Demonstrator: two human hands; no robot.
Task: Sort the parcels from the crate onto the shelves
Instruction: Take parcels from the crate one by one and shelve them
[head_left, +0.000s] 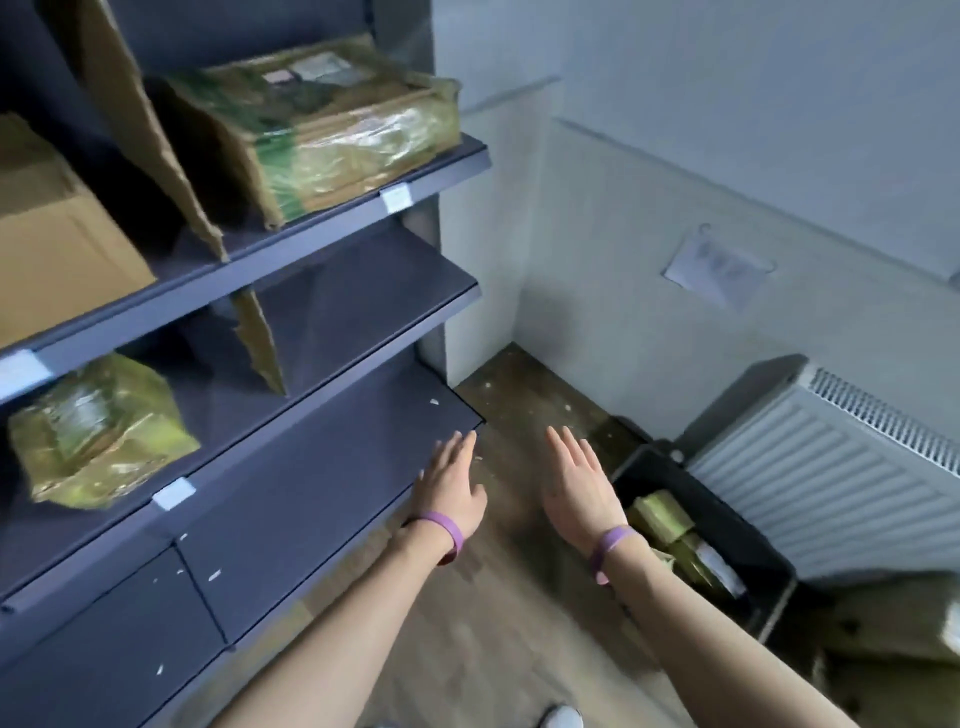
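Both my hands are stretched out in front of me, palms down, fingers straight, holding nothing. My left hand (451, 480) hovers by the front corner of the lowest dark shelf (322, 467). My right hand (579, 480) hangs over the floor, just left of the black crate (737, 525), which holds several yellow-green wrapped parcels (662, 514). One large wrapped parcel (322, 124) lies on the upper shelf (441, 174). A smaller wrapped parcel (98, 431) sits at the left of the shelf below.
A brown cardboard box (57, 234) stands on the upper shelf at the left, with a torn cardboard divider (150, 130) beside it. A white radiator (841, 467) is fixed to the wall behind the crate. Wooden floor (519, 597) lies between the shelves and the crate.
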